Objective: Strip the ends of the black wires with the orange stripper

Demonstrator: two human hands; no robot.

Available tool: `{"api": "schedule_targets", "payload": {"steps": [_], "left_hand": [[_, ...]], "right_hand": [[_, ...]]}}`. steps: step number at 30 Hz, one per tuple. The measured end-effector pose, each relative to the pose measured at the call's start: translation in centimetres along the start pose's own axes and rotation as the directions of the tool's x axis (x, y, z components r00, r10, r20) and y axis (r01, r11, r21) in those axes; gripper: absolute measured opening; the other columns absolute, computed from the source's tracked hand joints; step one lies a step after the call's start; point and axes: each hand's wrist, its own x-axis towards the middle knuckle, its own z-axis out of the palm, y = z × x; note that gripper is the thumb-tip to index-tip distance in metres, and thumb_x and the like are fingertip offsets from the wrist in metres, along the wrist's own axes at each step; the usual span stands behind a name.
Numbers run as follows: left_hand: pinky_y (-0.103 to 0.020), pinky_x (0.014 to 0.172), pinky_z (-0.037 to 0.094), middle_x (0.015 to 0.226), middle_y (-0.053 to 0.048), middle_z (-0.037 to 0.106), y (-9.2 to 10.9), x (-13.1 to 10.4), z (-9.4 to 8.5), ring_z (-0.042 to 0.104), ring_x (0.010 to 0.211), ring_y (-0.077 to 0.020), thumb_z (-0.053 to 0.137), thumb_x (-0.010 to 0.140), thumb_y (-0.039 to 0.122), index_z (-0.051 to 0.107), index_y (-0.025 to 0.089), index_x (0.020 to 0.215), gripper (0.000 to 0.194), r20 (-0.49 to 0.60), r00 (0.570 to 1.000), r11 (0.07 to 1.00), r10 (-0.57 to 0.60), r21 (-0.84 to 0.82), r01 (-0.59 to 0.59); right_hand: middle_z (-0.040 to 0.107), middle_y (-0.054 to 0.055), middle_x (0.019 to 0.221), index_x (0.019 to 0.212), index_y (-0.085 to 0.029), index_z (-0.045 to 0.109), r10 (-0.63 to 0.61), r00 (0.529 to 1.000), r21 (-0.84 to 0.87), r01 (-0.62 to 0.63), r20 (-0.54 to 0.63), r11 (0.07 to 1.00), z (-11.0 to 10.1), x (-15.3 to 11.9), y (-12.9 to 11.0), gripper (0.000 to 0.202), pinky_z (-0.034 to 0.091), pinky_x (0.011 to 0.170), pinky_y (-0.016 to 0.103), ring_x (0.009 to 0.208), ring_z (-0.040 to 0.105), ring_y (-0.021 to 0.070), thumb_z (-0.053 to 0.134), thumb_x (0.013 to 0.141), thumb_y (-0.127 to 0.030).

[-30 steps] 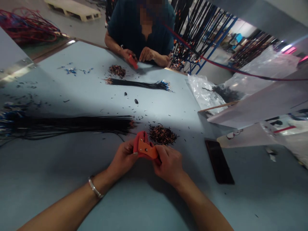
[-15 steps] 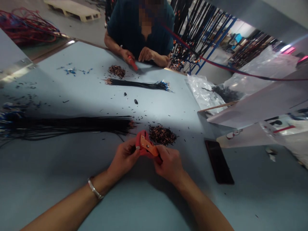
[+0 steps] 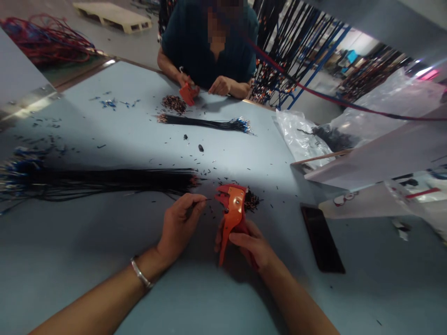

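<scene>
Bare forearms, no sleeves; a thin silver bangle [image 3: 140,274] on the left wrist.

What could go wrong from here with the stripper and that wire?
1. The left hand pinches a thin wire close to the stripper head: fingertips could get nipped.
2. The scrap pile sits right behind the tool and could scatter.
3. The phone lies near the right hand and might get knocked.

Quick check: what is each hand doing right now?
Left hand: pinched shut on a thin wire piece.
Right hand: shut on the handles of the orange wire stripper.
</scene>
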Motion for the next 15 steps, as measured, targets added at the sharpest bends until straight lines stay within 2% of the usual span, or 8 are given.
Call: {"api": "schedule_targets", "payload": {"steps": [6,11,15], "left_hand": [[-0.025,0.068,0.046,0.078,0.000,0.068,0.3,-0.2,-0.2,0.060,0.071,-0.0143,0.050,0.090,0.029,0.066,0.020,0.092,0.019,-0.023,1.000,0.996,-0.011,0.085,0.013],[-0.022,0.061,0.043,0.072,0.002,0.060,1.0,-0.1,-0.4,0.054,0.063,-0.0119,0.042,0.094,0.028,0.060,0.019,0.092,0.020,0.030,0.999,0.998,-0.042,0.036,0.041],[-0.022,0.057,0.040,0.066,0.004,0.055,0.8,-0.2,-0.3,0.050,0.058,-0.0110,0.044,0.093,0.026,0.059,0.019,0.088,0.017,0.038,0.999,0.999,-0.001,0.033,0.000]], "right_hand": [[0.070,0.007,0.081,0.098,-0.012,0.065,0.037,0.997,0.038,-0.040,0.070,0.998,-0.4,-0.1,0.2,0.028,0.054,0.059,0.031,0.068,0.068,0.0197,0.070,0.075,-0.027],[0.071,0.006,0.080,0.098,-0.012,0.065,0.053,0.996,0.041,-0.056,0.074,0.998,-0.3,-0.1,0.2,0.031,0.054,0.060,0.030,0.067,0.067,0.0184,0.072,0.075,-0.030],[0.071,0.007,0.080,0.098,-0.012,0.066,0.062,0.994,0.039,-0.066,0.087,0.997,-0.2,-0.3,0.0,0.032,0.054,0.059,0.030,0.067,0.067,0.0188,0.073,0.074,-0.030]]}}
